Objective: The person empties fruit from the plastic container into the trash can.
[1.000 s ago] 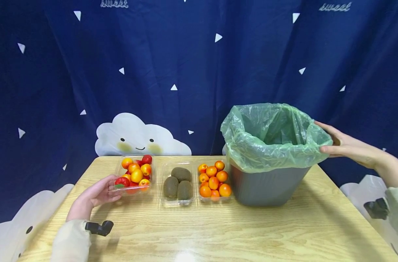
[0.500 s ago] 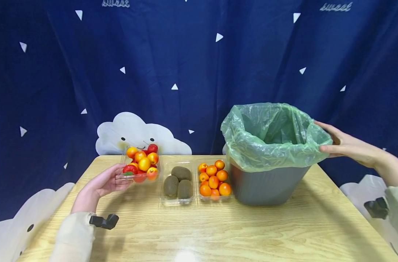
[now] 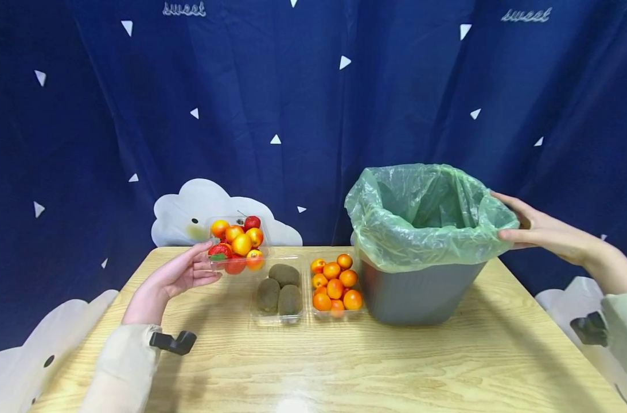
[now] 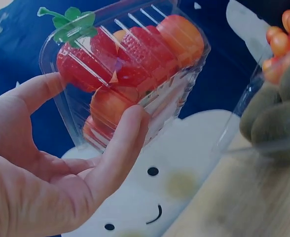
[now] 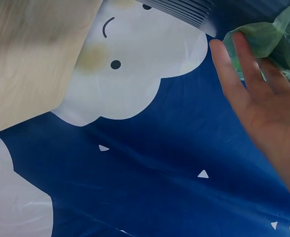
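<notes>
My left hand (image 3: 181,271) grips a clear plastic fruit box (image 4: 168,101) by its left side, raised above the table and tilted. Inside lie red strawberries (image 4: 145,54) and yellow-orange fruits (image 3: 242,245). The left wrist view has one finger on the box's underside and another digit at its rim. At the bin's right side, my right hand (image 3: 556,232) touches the green bag (image 3: 421,249) that lines the grey bin (image 3: 421,292). Its fingers look straight in the right wrist view. Part of that hand is hidden behind the bag's edge.
A clear box (image 3: 278,319) of kiwis (image 3: 268,295) sits mid-table, beside another clear box (image 3: 339,314) of small orange fruits (image 3: 335,288). Both stand left of the bin on the wooden table (image 3: 375,361). A blue curtain (image 3: 313,97) hangs behind the table.
My left hand has lifted the fruit box off the table and carried it up and to the right, close to the kiwi box. The right hand has stayed at the bin.
</notes>
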Motion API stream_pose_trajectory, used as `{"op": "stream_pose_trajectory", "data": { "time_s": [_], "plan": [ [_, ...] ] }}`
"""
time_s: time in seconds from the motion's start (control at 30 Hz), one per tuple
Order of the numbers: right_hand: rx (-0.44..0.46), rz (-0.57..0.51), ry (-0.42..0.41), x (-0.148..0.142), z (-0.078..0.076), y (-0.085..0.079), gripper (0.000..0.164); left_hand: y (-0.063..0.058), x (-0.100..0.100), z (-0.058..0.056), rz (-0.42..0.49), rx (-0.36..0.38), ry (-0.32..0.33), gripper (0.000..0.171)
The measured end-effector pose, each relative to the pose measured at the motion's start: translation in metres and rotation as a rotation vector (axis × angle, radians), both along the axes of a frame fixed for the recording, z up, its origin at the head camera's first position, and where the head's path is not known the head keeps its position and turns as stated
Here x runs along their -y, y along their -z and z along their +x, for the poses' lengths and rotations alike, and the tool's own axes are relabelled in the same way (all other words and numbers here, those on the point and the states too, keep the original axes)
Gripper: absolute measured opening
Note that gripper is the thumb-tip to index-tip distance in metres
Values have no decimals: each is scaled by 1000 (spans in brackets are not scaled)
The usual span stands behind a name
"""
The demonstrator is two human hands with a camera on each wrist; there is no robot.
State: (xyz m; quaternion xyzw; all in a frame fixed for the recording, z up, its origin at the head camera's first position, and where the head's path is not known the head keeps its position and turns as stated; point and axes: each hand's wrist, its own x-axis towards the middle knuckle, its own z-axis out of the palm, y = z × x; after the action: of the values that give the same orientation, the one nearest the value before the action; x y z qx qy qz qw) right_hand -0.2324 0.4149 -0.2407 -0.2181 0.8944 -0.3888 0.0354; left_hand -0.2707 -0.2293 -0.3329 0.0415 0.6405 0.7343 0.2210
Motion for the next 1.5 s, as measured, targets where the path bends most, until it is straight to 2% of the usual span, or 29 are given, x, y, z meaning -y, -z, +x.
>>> {"op": "stream_pose_trajectory", "data": {
  "time_s": [0.2, 0.43, 0.6, 0.87, 1.27, 1.5],
  "plan": [
    [-10, 10, 5, 2, -1, 0, 72, -14, -13, -2, -4, -49, 12, 29],
    [-13, 18, 8, 1, -2, 0, 72, -31, -30, -8, 12, -40, 13, 43],
    [-2, 26, 20, 0, -3, 1, 72, -42, -41, -14, -3, -46, 1, 43],
    [27, 57, 43, 1, -3, -1, 73, -60, -57, -20, -6, -61, 20, 40],
    [33, 74, 50, 4, -2, -4, 73, -80, -91, -23, 14, -52, 40, 42],
    [28, 87, 60, 4, -2, -5, 74, -92, -108, -25, 0, -90, 46, 53]
  ]
}}
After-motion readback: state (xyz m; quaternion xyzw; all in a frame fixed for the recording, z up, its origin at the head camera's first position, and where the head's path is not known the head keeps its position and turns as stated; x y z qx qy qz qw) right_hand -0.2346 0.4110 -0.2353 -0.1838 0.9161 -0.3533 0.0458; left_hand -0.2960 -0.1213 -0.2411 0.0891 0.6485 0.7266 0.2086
